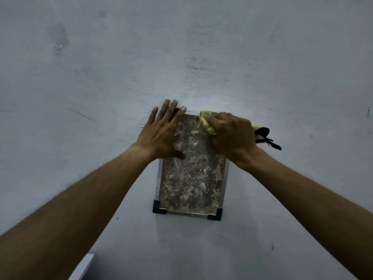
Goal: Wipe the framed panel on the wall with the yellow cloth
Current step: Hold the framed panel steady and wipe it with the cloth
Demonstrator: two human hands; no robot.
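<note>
A framed panel hangs on the pale wall, mottled brown and grey inside a silver frame with black corner caps. My left hand lies flat with fingers spread over the panel's upper left corner, pressing it to the wall. My right hand is closed on the yellow cloth, which it presses against the panel's upper right corner. A black-edged end of the cloth sticks out to the right of that hand. The panel's top edge is hidden behind both hands.
The wall is bare blue-grey plaster with scuffs and a small mark at upper left. A white edge of some object shows at the bottom left.
</note>
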